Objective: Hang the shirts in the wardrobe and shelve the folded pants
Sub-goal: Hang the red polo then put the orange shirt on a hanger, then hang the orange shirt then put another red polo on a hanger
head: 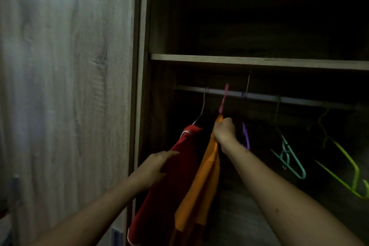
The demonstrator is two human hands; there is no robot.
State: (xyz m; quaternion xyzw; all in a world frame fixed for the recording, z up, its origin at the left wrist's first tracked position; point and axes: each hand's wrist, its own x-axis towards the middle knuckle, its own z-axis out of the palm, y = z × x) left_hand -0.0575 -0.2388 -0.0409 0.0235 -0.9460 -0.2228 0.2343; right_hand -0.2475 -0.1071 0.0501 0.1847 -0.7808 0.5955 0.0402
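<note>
A red shirt [175, 166] hangs from a thin white hanger on the wardrobe rail [299, 100]. Beside it an orange shirt [201, 185] hangs on a pink hanger [223, 98] whose hook is at the rail. My right hand [224, 130] is closed around the neck of that hanger and the orange collar. My left hand [157, 164] rests flat, fingers spread, against the left side of the red shirt. No pants are in view.
Empty purple [246, 136], teal [289, 158] and lime-green [347, 171] hangers hang further right on the rail. A wooden shelf [259, 62] runs just above it. The wardrobe door [65, 86] stands at the left. The interior is dark.
</note>
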